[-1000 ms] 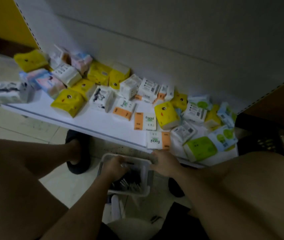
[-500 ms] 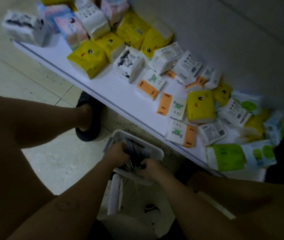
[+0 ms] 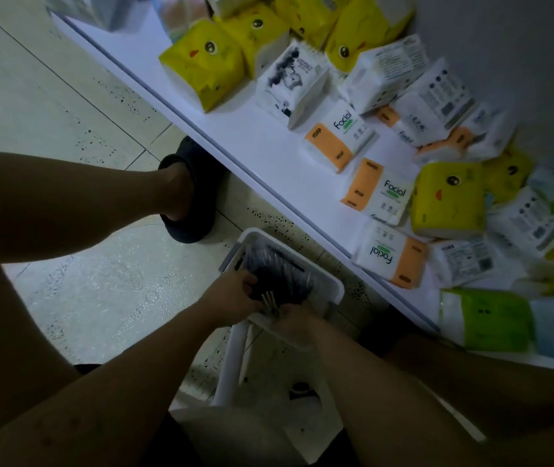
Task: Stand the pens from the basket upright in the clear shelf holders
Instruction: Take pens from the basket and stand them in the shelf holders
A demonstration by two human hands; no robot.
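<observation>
1. White basket (image 3: 334, 287) is in front of the person; both hands reach into it.
2. Left hand (image 3: 231, 294): fingers curled round a dark bundle of pens (image 3: 279, 274), which lies in the basket just past the knuckles.
3. Right hand (image 3: 294, 320): at the basket's near edge, by the pen tips. Blurred, so can't tell its grip.
4. Beyond both hands: low white shelf (image 3: 268, 156) w/ tissue packs (image 3: 201, 62).
5. Left of left hand: black slipper (image 3: 198, 224).
</observation>
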